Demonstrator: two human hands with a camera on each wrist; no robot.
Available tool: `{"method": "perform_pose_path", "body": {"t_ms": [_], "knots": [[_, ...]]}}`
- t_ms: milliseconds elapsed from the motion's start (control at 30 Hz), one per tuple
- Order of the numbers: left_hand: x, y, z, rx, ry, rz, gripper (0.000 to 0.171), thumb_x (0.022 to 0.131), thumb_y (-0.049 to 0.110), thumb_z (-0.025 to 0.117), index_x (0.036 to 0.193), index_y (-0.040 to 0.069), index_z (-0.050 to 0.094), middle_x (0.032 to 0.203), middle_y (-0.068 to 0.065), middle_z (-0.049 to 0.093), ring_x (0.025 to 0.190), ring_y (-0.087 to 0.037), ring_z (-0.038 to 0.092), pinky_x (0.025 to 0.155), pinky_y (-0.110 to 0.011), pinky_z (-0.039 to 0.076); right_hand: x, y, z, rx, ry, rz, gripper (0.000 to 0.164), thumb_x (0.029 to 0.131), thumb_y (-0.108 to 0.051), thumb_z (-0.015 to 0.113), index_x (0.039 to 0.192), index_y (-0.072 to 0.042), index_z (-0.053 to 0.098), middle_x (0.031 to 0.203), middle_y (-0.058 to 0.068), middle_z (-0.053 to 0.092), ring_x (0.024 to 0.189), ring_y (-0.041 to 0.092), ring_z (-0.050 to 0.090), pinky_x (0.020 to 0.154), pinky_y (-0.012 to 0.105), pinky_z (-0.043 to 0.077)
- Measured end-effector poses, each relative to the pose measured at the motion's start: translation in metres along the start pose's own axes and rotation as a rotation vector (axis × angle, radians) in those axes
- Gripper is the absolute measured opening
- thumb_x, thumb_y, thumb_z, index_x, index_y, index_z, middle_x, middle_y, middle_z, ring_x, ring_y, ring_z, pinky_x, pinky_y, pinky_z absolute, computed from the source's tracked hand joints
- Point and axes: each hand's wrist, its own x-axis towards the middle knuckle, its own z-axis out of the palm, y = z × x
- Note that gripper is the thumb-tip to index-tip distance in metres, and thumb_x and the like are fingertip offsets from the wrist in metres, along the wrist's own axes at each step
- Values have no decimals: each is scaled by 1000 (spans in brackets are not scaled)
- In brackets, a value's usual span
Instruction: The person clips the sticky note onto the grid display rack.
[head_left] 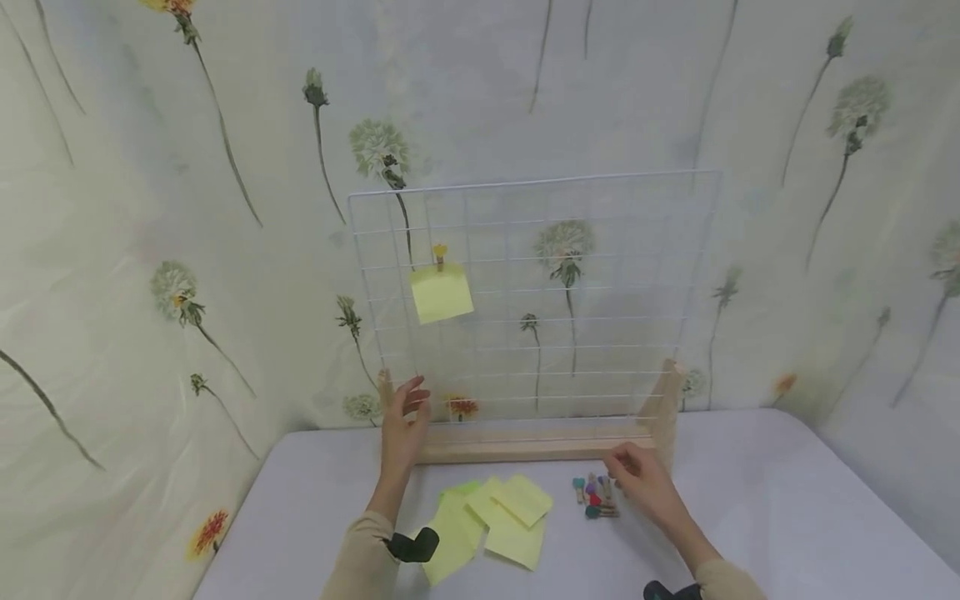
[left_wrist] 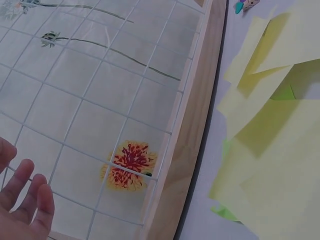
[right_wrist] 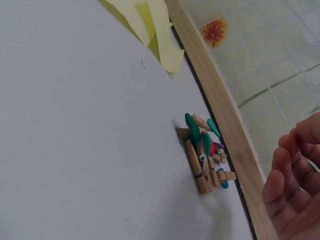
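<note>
My left hand point(head_left: 405, 421) is at the lower left of a white wire grid point(head_left: 600, 346), fingers loosely bent and nothing in them. In the left wrist view its fingertips point(left_wrist: 45, 197) overlap the wires. My right hand point(head_left: 643, 479) hovers beside a small pile of clothespins point(head_left: 600, 498) with coloured decorations. Its fingers point(right_wrist: 282, 160) are loosely curled in the right wrist view, and no object shows between them. Higher on the grid, a yellow clothespin point(head_left: 440, 254) holds a yellow sticky note point(head_left: 441, 293), which hangs slightly tilted.
Several loose yellow sticky notes point(head_left: 517, 542) overlap on the white table point(head_left: 247, 517), a greener one among them. The grid stands in a wooden base point(head_left: 525, 452) with a wooden upright point(head_left: 663, 408) on the right. Behind hangs a flower-printed curtain point(head_left: 637, 100).
</note>
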Motion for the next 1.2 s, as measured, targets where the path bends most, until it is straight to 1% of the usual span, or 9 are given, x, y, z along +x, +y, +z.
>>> {"method": "perform_pose_path", "body": {"t_ms": [167,333,467,600,767,867,1000,1100,1200], "knots": [[-3,-10,-1,-14,-20,-102,23,93,17,57,115,20,62,114,0,64,108,-22,57,90,-41,48,-6,5,3,-18,-3,80,23,96,-24,55,105,-4,60,96,12,67,78,13,61,63,21,48],[-7,-25,-4,-14,-54,-152,20,93,15,57,111,12,65,113,-5,65,105,-20,58,90,-36,47,-9,13,7,4,23,80,26,96,-28,54,107,-5,60,101,12,67,83,9,61,69,20,50],[-16,-37,-7,-61,-169,-158,23,94,14,57,112,1,63,113,-15,64,101,-25,61,85,-31,51,-13,21,11,40,47,100,27,96,-28,54,107,-4,61,102,14,66,80,6,60,66,20,50],[-26,-48,-11,-63,-318,-82,23,94,11,56,111,-4,62,110,-20,62,98,-27,61,83,-28,51,-19,28,12,44,51,144,26,97,-29,52,108,-6,60,100,13,66,76,7,59,63,22,50],[-34,-61,-17,100,-418,33,20,95,13,55,107,0,65,105,-16,66,94,-16,60,82,-28,47,-18,33,8,76,69,135,32,97,-35,52,107,-6,59,96,14,66,73,7,59,62,22,50],[-39,-68,-21,187,-483,0,24,95,24,55,109,7,67,106,-9,68,91,-13,59,80,-30,47,-16,36,6,97,77,147,35,96,-38,52,108,-5,59,95,14,66,72,6,58,61,22,50],[-50,-81,-26,221,-597,-59,27,94,35,57,110,17,68,108,-2,68,88,-11,58,76,-26,47,-19,41,7,63,14,172,37,96,-40,51,110,-7,59,98,9,66,75,5,57,63,22,50],[-52,-85,-25,212,-639,-22,25,91,35,61,108,17,69,105,-1,69,87,-9,58,74,-22,47,-22,43,7,42,-2,151,35,96,-38,52,110,-7,59,100,8,66,77,4,57,64,22,49],[-53,-88,-25,223,-632,26,23,89,33,65,104,17,70,98,1,68,83,-5,56,72,-19,45,-26,45,9,24,28,120,32,96,-37,53,107,-8,60,100,7,67,80,1,58,67,20,50]]}}
